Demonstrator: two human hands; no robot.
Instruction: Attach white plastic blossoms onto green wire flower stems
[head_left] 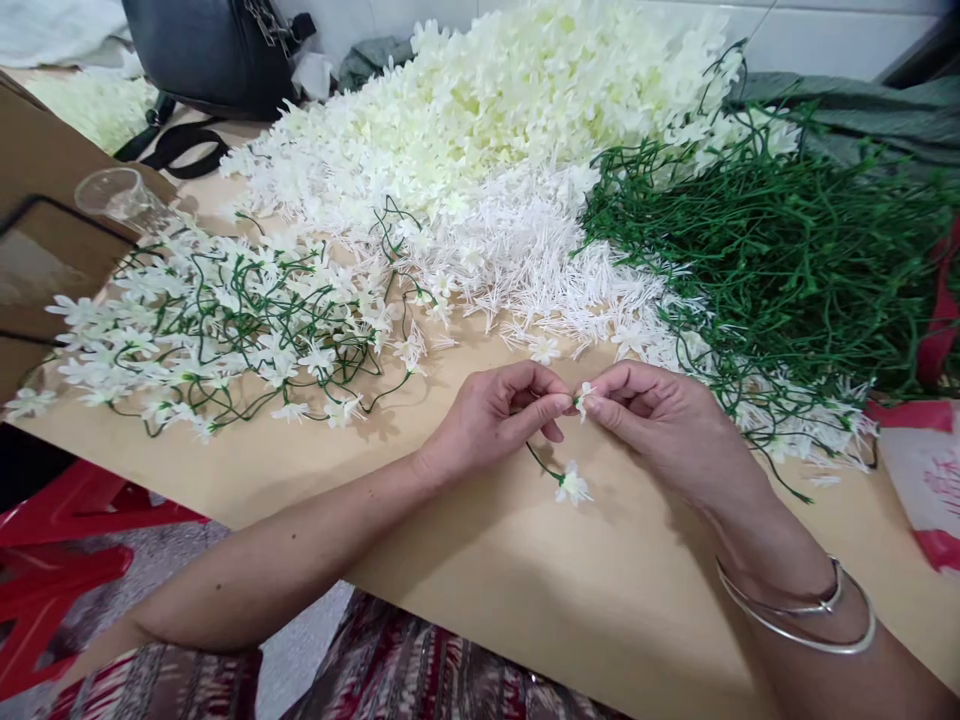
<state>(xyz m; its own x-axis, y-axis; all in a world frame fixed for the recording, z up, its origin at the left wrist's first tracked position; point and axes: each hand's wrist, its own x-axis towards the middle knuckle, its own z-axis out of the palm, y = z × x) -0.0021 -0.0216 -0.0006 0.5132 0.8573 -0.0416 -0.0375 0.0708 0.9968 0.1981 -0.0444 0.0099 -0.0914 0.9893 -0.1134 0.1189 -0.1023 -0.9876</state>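
Note:
My left hand (514,405) pinches a green plastic stem (541,462) near one tip, and the stem hangs down from my fingers. At its lower end sits a white artificial flower (573,485). My right hand (645,415) pinches a small white flower piece (584,398) right at the tip of the stem, so both hands meet there, fingertips close together. Beyond my hands lies a heap of white stamen pieces (517,250). A single white blossom (544,349) lies just past my fingers on the table (480,560).
Cream petals (510,110) are heaped at the back. Green stems (787,250) pile up on the right, beside a red and white bag (922,480). Assembled flowers (240,320) lie left, near a clear cup (124,195), a cardboard box (45,270) and a black bag (214,55).

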